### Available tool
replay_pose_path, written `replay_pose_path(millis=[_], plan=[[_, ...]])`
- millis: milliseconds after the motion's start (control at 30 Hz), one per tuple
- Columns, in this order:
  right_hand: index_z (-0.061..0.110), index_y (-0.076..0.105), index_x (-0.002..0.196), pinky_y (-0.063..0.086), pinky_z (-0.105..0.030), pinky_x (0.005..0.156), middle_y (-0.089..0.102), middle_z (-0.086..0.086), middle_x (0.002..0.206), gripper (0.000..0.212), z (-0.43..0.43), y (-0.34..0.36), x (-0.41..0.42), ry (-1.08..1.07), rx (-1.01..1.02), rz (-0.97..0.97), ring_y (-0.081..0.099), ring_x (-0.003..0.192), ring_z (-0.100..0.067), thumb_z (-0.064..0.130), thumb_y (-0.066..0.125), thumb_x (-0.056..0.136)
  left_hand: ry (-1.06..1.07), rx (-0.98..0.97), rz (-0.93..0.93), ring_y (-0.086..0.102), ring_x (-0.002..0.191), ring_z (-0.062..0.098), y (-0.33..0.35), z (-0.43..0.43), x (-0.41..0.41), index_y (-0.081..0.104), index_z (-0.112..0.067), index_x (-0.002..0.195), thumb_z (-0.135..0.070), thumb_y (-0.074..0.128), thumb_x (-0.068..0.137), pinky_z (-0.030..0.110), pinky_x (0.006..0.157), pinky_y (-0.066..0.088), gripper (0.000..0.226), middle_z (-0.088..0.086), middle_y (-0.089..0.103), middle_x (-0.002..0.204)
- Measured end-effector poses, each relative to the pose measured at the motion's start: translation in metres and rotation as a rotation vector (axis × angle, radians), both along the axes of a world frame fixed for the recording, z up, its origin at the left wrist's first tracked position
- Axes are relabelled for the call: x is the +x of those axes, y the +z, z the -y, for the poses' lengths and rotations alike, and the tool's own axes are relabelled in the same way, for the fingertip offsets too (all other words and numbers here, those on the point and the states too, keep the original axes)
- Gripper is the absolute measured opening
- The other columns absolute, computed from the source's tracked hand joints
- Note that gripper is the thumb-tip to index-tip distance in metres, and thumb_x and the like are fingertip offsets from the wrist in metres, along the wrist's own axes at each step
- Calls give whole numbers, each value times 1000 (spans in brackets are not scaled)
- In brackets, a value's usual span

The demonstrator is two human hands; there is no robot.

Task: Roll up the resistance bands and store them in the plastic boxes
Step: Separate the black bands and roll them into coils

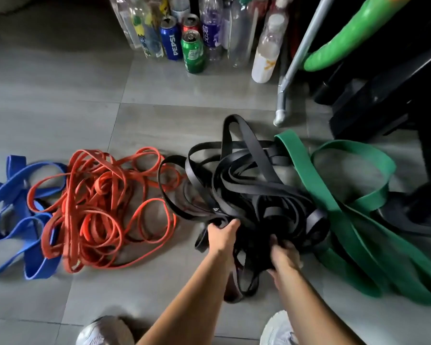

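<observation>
Down on the grey tiled floor (60, 100) in front of me lies a loose heap of black resistance bands (246, 190), and both of my hands are in its near edge. My left hand (221, 235) has its fingers curled round a black strap at the heap's left side, gripping it. My right hand (284, 250) is pushed in just beside it. Its fingers are blurred and partly buried among the straps, so I cannot tell whether they hold one.

Wide green bands (333, 195) sprawl to the right, touching the black heap. A tangle of thin red bands (97, 200) sits to the left, with blue bands (17, 207) beyond it at the frame's edge. Plastic bottles and drink cans (192, 51) stand together at the far side. My two pale shoes (104, 329) show at the bottom.
</observation>
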State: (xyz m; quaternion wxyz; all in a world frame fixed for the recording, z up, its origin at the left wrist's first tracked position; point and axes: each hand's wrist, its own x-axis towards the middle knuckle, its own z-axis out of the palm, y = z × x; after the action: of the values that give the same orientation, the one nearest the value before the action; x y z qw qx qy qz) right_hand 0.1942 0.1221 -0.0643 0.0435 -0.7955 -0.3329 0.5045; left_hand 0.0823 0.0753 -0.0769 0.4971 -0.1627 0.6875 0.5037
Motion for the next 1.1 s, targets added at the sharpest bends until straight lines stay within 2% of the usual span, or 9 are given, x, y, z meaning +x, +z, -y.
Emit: replay_pose_path(millis=[167,333,433,500,600,733,867,1000,1100], plan=[[14,48,84,47,-32,77,57,-9,81,17,-49,49,-62,-122,182,-537,53,74,-19,24,49,97,-102,266,-274,67,85,35,85,-92,-74,65,-9,89,-20,61,57,53,81,55,33,21,69,92],[24,54,90,52,-48,83,59,2,98,10,-130,112,-112,-181,214,-816,59,101,-32,32,52,95,-129,411,-419,64,68,20,160,-128,-144,60,-10,98,-4,57,85,30,63,56,14,10,66,84],[16,54,107,56,-42,73,57,-7,99,30,-133,108,-100,394,82,-282,62,85,-33,43,51,94,-413,-52,-614,59,110,29,143,-113,-151,55,-3,121,-31,56,92,33,92,45,40,15,62,118],[8,55,98,53,-38,66,59,-15,89,38,-125,106,-85,792,74,137,60,73,-32,45,49,94,-511,-352,-538,47,124,33,131,-93,-143,46,-1,130,-48,50,90,33,100,37,62,18,53,131],[10,51,73,38,-31,67,57,-18,92,40,-125,128,-76,1036,283,289,55,89,-32,43,47,95,-639,-454,-535,48,121,34,136,-61,-135,47,-4,129,-53,53,83,34,99,39,67,17,52,130],[14,41,57,52,-46,72,56,-19,73,41,-134,196,-101,717,551,-170,64,79,-38,34,59,87,-754,-381,-623,55,114,35,178,-36,-140,60,0,114,-39,54,88,36,95,44,48,22,62,118],[2,58,81,57,-33,74,59,-6,75,26,-130,303,-123,790,624,-381,66,65,-13,25,54,94,-770,-339,-678,53,114,31,261,-26,-142,45,-3,132,-35,57,89,31,90,43,55,18,53,127],[12,49,69,55,-23,64,62,-8,81,30,-113,395,-130,774,735,-523,62,62,-7,23,49,97,-877,-120,-817,54,104,22,355,-19,-125,31,-14,145,-30,62,89,27,85,43,66,11,43,139],[14,56,77,48,-16,59,64,-8,85,24,-94,471,-136,720,807,-780,59,58,-4,20,47,98,-871,105,-876,48,123,24,404,-23,-107,28,-19,147,-28,66,87,26,92,40,71,7,38,146]])
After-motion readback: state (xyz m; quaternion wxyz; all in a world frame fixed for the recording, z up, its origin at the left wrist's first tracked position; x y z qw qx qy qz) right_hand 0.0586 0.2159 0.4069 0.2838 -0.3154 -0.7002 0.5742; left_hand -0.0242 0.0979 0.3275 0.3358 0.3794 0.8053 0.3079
